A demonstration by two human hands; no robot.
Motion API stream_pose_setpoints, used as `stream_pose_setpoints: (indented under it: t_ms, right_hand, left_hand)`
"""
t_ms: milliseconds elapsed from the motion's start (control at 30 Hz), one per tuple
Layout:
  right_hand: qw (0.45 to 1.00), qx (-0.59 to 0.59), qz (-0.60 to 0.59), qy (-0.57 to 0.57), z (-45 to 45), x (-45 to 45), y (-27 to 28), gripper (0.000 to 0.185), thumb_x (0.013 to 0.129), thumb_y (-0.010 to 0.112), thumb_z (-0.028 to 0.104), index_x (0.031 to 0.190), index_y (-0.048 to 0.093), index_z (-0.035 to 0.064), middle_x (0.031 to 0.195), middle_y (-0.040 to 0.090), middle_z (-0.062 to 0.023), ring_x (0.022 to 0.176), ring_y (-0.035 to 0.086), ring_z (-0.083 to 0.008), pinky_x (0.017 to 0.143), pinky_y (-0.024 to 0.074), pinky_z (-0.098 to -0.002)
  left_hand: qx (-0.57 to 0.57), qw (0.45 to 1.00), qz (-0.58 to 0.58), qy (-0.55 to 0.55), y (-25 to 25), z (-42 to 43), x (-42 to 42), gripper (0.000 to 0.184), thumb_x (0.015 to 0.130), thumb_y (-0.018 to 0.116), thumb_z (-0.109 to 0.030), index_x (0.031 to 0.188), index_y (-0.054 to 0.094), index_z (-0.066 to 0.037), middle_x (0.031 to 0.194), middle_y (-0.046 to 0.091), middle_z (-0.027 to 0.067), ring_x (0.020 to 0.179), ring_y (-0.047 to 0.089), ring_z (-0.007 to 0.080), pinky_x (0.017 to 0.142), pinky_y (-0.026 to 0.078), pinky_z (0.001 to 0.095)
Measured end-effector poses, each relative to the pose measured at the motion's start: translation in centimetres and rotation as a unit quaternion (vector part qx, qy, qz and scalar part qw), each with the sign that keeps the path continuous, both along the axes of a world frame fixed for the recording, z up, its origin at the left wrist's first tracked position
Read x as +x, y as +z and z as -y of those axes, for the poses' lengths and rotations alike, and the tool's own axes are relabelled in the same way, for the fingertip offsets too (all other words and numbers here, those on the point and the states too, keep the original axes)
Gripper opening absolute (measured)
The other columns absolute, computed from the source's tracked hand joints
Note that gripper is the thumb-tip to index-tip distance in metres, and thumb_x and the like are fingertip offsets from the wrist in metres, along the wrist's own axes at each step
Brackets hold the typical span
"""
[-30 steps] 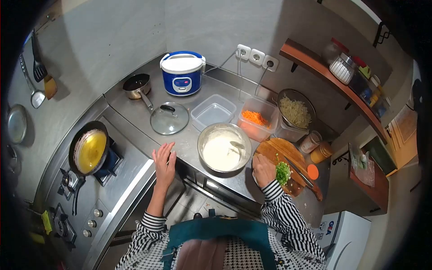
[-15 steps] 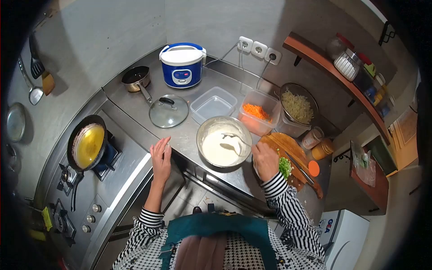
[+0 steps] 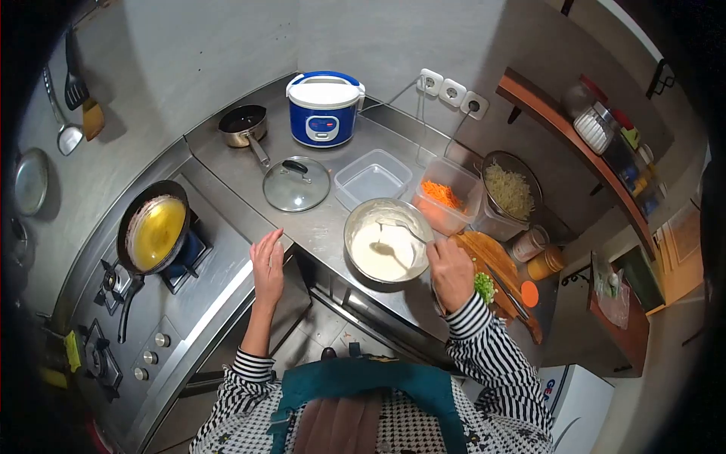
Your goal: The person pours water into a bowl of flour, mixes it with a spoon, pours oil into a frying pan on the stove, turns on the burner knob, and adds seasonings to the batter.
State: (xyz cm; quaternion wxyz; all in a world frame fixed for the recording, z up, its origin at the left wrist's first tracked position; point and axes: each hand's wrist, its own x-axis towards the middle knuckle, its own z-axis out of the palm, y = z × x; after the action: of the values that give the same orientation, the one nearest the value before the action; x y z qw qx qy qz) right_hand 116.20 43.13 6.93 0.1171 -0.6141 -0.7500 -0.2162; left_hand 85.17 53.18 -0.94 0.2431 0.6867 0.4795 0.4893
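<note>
My right hand (image 3: 451, 274) is closed around the handle of a metal spoon (image 3: 411, 231), at the right rim of a steel mixing bowl (image 3: 350, 246). The spoon's far end is in or just over the pale, creamy batter (image 3: 378, 253) inside; I cannot tell how deep it sits. Fingers apart and holding nothing, my left hand (image 3: 268, 266) hovers by the counter's front edge, between the bowl and the stove. Chopped green onion (image 3: 484, 287) lies beside my right hand on a wooden cutting board (image 3: 478, 246), along with a knife (image 3: 508, 292).
To the left, a black frying pan (image 3: 155, 233) with yellow oil stands on the stove (image 3: 206, 280). Behind the bowl are a glass lid (image 3: 296, 189), a clear container (image 3: 370, 178), shredded carrot (image 3: 442, 195), a strainer of pale shreds (image 3: 508, 193), a saucepan (image 3: 243, 130) and a rice cooker (image 3: 324, 121).
The view has shifted slightly, moving the counter items rightward. My right hand stays on the spoon, which has shifted a little in the batter. My left hand remains spread in about the same place.
</note>
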Motion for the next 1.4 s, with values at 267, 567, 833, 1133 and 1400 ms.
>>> stream_pose_setpoints:
  t_ms: [267,567,833,1133,1400]
  right_hand:
    - [0.985,-0.050,-0.150,-0.064,0.6,2.6,-0.4,0.004,0.064,0.054,0.007,0.068,0.052,0.0043,0.070,0.049,-0.0112,0.070,0.053,-0.0289,0.057,0.0422,-0.0393]
    - [0.891,-0.143,-0.418,-0.099,0.4,3.7,-0.4,0.019,0.072,0.057,0.017,0.076,0.063,-0.0005,0.067,0.060,-0.0184,0.064,0.059,-0.0309,0.060,0.0449,-0.0386]
    - [0.879,-0.191,-0.427,-0.088,0.1,3.7,0.4,0.020,0.072,0.057,0.018,0.076,0.064,-0.0004,0.065,0.059,-0.0176,0.061,0.060,-0.0279,0.057,0.0445,-0.0366]
    - [0.941,-0.080,-0.325,-0.036,0.3,1.9,1.9,0.017,0.075,0.060,0.013,0.080,0.062,-0.0031,0.069,0.057,-0.0140,0.060,0.056,-0.0258,0.056,0.0421,-0.0328]
    - [0.951,-0.075,-0.301,0.003,-0.3,0.6,3.3,0.015,0.076,0.058,0.018,0.078,0.064,0.0036,0.073,0.059,-0.0122,0.066,0.058,-0.0302,0.060,0.0445,-0.0380]
  left_hand:
    - [0.025,0.999,-0.036,-0.016,0.6,-0.3,0.8,0.036,0.090,0.041,-0.029,0.116,0.053,-0.008,0.116,0.053,0.0098,0.116,0.041,0.0258,0.103,0.012,0.0455]
    - [0.136,0.962,-0.214,-0.098,2.4,1.2,4.3,0.038,0.084,0.049,-0.026,0.120,0.051,-0.012,0.122,0.045,0.0104,0.120,0.034,0.0291,0.101,0.008,0.0552]
    - [0.114,0.956,-0.226,-0.149,2.3,1.6,6.2,0.043,0.085,0.046,-0.030,0.125,0.045,-0.013,0.121,0.041,0.0121,0.120,0.030,0.0287,0.100,0.014,0.0499]
    - [-0.513,0.624,0.459,-0.369,1.2,0.0,6.0,0.065,0.090,0.023,-0.055,0.124,0.045,-0.003,0.117,0.049,0.0015,0.102,0.040,0.0155,0.086,0.032,0.0305]
    - [-0.552,0.588,0.458,-0.372,1.7,0.3,7.4,0.070,0.086,0.026,-0.061,0.121,0.048,-0.005,0.105,0.048,-0.0023,0.089,0.040,0.0109,0.076,0.032,0.0264]
